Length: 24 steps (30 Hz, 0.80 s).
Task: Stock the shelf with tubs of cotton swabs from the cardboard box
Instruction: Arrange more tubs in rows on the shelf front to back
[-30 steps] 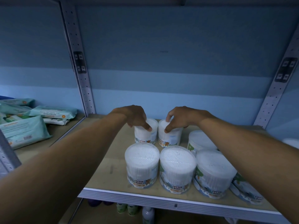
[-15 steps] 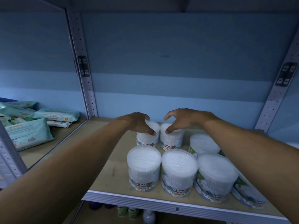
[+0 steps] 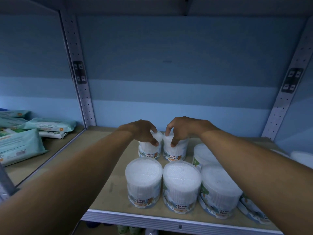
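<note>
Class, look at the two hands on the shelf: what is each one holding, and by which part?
The left hand grips the back-left tub by its lid rim; the right hand grips the tub beside it the same way.

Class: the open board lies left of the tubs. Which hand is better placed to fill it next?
Left, probably. The left hand grips the outer back-row tub bordering the bare shelf board; the right hand is hemmed by tubs.

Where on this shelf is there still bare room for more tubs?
Bare board lies left of the tubs, up to the shelf's left edge, and behind the back tubs toward the blue wall. The front right is crowded.
</note>
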### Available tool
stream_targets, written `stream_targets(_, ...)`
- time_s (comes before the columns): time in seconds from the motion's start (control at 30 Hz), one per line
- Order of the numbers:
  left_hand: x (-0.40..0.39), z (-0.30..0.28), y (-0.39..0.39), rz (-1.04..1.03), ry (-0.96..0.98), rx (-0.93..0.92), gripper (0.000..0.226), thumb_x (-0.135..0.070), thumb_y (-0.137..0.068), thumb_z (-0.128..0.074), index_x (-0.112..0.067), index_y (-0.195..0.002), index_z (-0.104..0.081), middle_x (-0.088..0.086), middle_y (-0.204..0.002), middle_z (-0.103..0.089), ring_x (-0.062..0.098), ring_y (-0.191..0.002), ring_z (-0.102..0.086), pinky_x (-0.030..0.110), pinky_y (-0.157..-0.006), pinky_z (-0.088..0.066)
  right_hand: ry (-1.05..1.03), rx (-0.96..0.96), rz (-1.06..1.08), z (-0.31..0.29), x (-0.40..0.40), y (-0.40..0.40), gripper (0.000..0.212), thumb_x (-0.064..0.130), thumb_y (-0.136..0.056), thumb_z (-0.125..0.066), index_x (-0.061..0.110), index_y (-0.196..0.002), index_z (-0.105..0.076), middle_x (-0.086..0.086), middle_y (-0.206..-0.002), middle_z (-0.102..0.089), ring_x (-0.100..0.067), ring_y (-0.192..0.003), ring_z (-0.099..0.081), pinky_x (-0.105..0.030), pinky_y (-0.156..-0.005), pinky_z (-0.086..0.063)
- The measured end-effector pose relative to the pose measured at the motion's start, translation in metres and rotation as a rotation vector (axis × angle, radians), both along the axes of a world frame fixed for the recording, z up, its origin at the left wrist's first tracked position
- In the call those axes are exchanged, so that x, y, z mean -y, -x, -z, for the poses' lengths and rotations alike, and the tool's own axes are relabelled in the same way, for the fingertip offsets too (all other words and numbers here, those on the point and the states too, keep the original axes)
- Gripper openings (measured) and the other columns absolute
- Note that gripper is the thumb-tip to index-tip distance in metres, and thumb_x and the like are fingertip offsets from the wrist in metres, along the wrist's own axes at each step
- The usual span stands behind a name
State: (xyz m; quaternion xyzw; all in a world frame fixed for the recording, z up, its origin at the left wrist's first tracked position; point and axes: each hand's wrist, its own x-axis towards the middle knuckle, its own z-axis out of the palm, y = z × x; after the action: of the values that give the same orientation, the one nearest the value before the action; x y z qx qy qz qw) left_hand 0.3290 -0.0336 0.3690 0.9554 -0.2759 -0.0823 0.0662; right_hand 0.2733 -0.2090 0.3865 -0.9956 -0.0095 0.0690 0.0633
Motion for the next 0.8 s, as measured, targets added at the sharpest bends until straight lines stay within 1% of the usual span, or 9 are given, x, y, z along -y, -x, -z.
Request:
stream_targets(0.1,0.002,-0.001,-0.002,0.004,-0.020,0.004,0.068,-0.056,-0.080,-0.071,-0.031,-0.140,-0.050,-0.003,-0.148,-0.046,0.022,-0.131,-0.048,0.032,-0.103,-0.040,-0.001,0.001,-0.010,0.004,0.004,-0.003,0.047,0.033,-0.075,-0.086,0.038,-0.117,-0.066,0.004,-0.133,-0.052,-0.024,-0.115,-0.054,-0.038,-0.095,-0.050)
stream_targets(0.2,0.000,0.000,-0.003,-0.007,-0.015,0.004,0.069,-0.057,-0.080,-0.071,-0.031,-0.140,-0.049,-0.004,-0.148,-0.046,0.022,-0.131,-0.047,0.033,-0.103,-0.041,-0.015,-0.012,-0.019,0.005,0.008,-0.002,0.050,0.031,-0.078,-0.084,0.038,-0.123,-0.064,0.003,-0.140,-0.050,-0.026,-0.123,-0.052,-0.036,-0.096,-0.047)
stream_targets(0.3,-0.001,0.003,-0.002,-0.016,0.013,0.021,0.074,-0.057,-0.079,-0.072,-0.031,-0.143,-0.045,-0.003,-0.151,-0.042,0.022,-0.135,-0.044,0.034,-0.107,-0.039,-0.086,0.030,0.011,0.005,0.012,0.001,0.060,0.045,-0.080,-0.080,0.037,-0.135,-0.056,0.003,-0.147,-0.047,-0.023,-0.128,-0.050,-0.033,-0.096,-0.043)
stream_targets(0.37,-0.002,0.005,-0.001,-0.028,0.050,0.027,0.078,-0.054,-0.079,-0.073,-0.029,-0.146,-0.042,-0.001,-0.153,-0.039,0.022,-0.138,-0.041,0.033,-0.107,-0.036,-0.147,0.097,0.038,0.007,0.013,0.001,0.065,0.055,-0.079,-0.077,0.037,-0.137,-0.053,0.003,-0.149,-0.046,-0.020,-0.131,-0.048,-0.031,-0.097,-0.040)
stream_targets(0.47,-0.004,0.005,0.000,-0.031,0.080,0.003,0.076,-0.051,-0.079,-0.075,-0.029,-0.145,-0.044,-0.003,-0.153,-0.041,0.022,-0.137,-0.042,0.032,-0.107,-0.037,-0.109,0.087,0.028,0.014,0.009,-0.002,0.062,0.055,-0.078,-0.076,0.037,-0.134,-0.057,0.004,-0.148,-0.049,-0.020,-0.128,-0.050,-0.032,-0.098,-0.044)
stream_targets(0.53,-0.003,0.005,0.000,-0.023,0.069,-0.008,0.072,-0.051,-0.079,-0.075,-0.028,-0.143,-0.049,-0.004,-0.151,-0.044,0.022,-0.134,-0.046,0.032,-0.106,-0.039,-0.080,0.062,0.026,0.017,0.006,-0.004,0.056,0.051,-0.080,-0.076,0.037,-0.131,-0.059,0.004,-0.145,-0.052,-0.021,-0.123,-0.053,-0.030,-0.091,-0.045)
stream_targets(0.63,-0.001,0.001,0.001,-0.014,0.039,0.002,0.068,-0.051,-0.080,-0.074,-0.028,-0.140,-0.052,-0.004,-0.148,-0.048,0.022,-0.130,-0.050,0.031,-0.103,-0.040,-0.068,0.065,0.026,0.016,0.004,-0.004,0.052,0.048,-0.081,-0.076,0.037,-0.130,-0.061,0.004,-0.143,-0.053,-0.021,-0.122,-0.054,-0.027,-0.085,-0.042)
stream_targets(0.73,-0.001,-0.002,0.004,-0.008,0.008,-0.007,0.068,-0.052,-0.082,-0.072,-0.028,-0.142,-0.051,-0.003,-0.147,-0.050,0.022,-0.129,-0.051,0.031,-0.102,-0.041,-0.076,0.065,0.031,0.018,0.004,-0.003,0.051,0.046,-0.082,-0.076,0.036,-0.130,-0.061,0.004,-0.142,-0.052,-0.021,-0.122,-0.053,-0.027,-0.083,-0.040)
stream_targets(0.8,-0.001,-0.004,0.007,-0.017,-0.019,-0.019,0.069,-0.053,-0.083,-0.070,-0.029,-0.144,-0.049,-0.002,-0.147,-0.050,0.022,-0.130,-0.050,0.030,-0.102,-0.040,-0.088,0.070,0.033,0.019,0.004,-0.002,0.050,0.046,-0.082,-0.075,0.036,-0.129,-0.061,0.004,-0.142,-0.053,-0.021,-0.122,-0.054,-0.027,-0.084,-0.043)
